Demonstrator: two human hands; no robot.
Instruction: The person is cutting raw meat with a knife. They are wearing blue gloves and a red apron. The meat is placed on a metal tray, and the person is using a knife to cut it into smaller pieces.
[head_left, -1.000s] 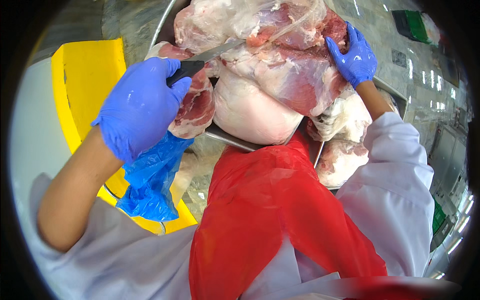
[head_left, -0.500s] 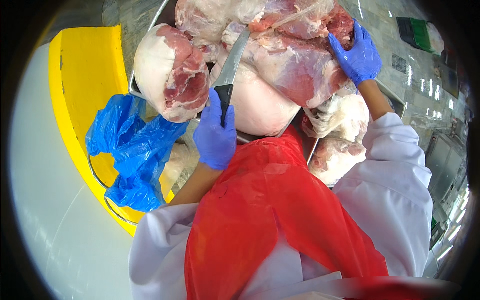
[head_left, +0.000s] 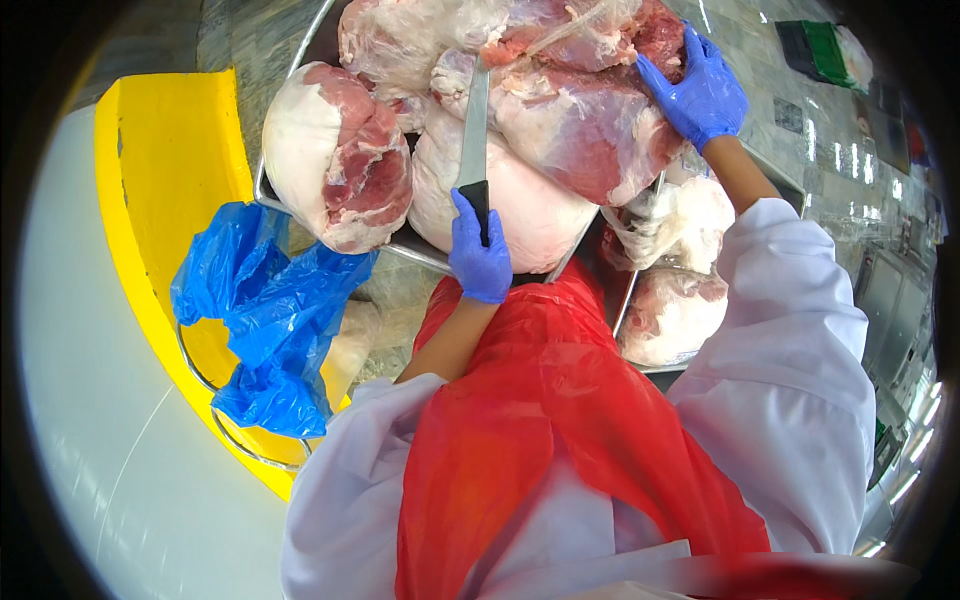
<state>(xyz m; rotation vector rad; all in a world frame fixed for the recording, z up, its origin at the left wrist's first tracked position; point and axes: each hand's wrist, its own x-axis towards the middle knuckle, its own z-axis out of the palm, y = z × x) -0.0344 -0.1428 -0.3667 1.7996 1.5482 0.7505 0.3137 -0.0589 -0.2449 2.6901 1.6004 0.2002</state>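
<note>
Left hand point(head_left: 481, 258) and knife point(head_left: 477, 135) have shifted right: in the head view that grip wraps the handle, while the right hand point(head_left: 703, 92), spread open, touches the meat point(head_left: 590, 130) heaped far centre in the metal tray point(head_left: 420, 257); its slick surface could make the knife skid.

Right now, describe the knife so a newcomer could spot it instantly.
From the red apron, look up the picture to the piled meat. The blue-gloved left hand holds the knife by its black handle. Its long, straight grey blade sets it apart from the rounded pink and white meat.
</note>
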